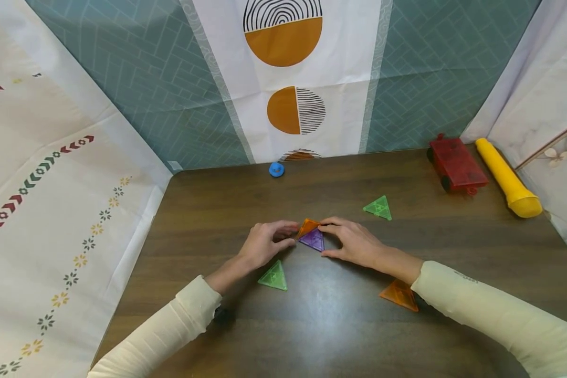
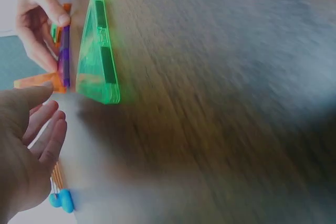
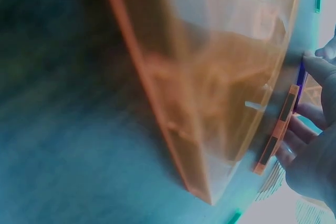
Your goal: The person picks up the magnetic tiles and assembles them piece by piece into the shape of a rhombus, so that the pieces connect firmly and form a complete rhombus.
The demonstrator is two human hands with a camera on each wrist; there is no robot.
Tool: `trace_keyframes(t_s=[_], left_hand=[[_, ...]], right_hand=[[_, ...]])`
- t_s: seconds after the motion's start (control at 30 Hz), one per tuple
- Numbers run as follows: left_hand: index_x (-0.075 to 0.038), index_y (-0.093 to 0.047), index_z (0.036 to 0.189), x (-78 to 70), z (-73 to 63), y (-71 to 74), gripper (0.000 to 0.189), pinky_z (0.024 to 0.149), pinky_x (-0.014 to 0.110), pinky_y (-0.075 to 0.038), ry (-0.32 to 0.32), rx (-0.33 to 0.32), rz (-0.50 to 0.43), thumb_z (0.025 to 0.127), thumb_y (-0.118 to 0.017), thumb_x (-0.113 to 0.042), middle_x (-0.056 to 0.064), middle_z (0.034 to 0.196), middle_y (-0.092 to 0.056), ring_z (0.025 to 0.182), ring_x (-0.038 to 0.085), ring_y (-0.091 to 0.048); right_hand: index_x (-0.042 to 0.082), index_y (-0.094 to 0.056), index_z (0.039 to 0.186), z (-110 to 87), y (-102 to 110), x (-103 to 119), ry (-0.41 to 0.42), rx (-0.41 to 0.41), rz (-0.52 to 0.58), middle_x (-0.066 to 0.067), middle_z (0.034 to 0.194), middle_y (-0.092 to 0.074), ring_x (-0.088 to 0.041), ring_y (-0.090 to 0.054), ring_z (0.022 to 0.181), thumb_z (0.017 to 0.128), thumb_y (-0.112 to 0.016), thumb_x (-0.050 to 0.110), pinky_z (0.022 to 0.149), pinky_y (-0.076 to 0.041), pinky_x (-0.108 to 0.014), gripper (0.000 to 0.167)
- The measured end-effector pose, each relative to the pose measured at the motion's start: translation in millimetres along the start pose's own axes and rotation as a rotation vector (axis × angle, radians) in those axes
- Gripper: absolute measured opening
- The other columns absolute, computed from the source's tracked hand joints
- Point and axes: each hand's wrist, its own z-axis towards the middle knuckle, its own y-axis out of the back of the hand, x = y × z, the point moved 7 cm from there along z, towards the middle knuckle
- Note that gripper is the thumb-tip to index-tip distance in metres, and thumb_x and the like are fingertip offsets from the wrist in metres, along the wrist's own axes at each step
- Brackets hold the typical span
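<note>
A purple triangular magnetic tile (image 1: 313,240) lies flat on the table, edge against an orange triangular tile (image 1: 308,228). My right hand (image 1: 352,242) pinches the purple tile from the right, thumb at its near corner and forefinger near its far corner. My left hand (image 1: 268,243) is at the left of the pair, fingers loosely extended. In the left wrist view, my left thumb overlaps the orange tile (image 2: 32,81); contact is unclear. A green triangular tile (image 1: 274,276) lies near my left wrist. Beneath my right forearm is another orange tile (image 1: 399,295), partly covered by the sleeve.
Another green triangular tile (image 1: 379,208) lies beyond my right hand. A small blue ring-like object (image 1: 276,169) sits at the table's back edge. At the back right are a red toy wagon (image 1: 459,164) and a yellow toy microphone (image 1: 507,178). Patterned cloths border the table (image 1: 203,210).
</note>
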Motion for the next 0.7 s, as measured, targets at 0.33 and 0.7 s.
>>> trace_keyframes(t_s=[0.33,0.7], left_hand=[[-0.009,-0.065,0.147,5.5,-34.4,11.6,0.064,0.101,0.041,-0.057,-0.049,0.146,0.054,0.09,-0.089,-0.026,0.002,0.144,-0.067,0.121,0.023,-0.07],[-0.013,-0.053,0.157,4.4,-75.2,3.1,0.089,0.113,0.048,-0.048,-0.201,0.205,0.165,0.084,-0.091,-0.045,-0.001,0.155,-0.057,0.14,0.02,-0.053]], right_hand=[[0.004,-0.068,0.141,-1.5,-1,-2,-0.007,0.002,0.005,-0.011,0.146,-0.062,-0.032,-0.064,0.129,0.087,-0.09,0.041,0.104,-0.054,-0.051,0.07],[0.004,-0.067,0.142,-1.7,0,-2,-0.005,-0.004,-0.005,-0.011,0.146,-0.062,-0.033,-0.063,0.13,0.087,-0.09,0.042,0.105,-0.054,-0.051,0.071]])
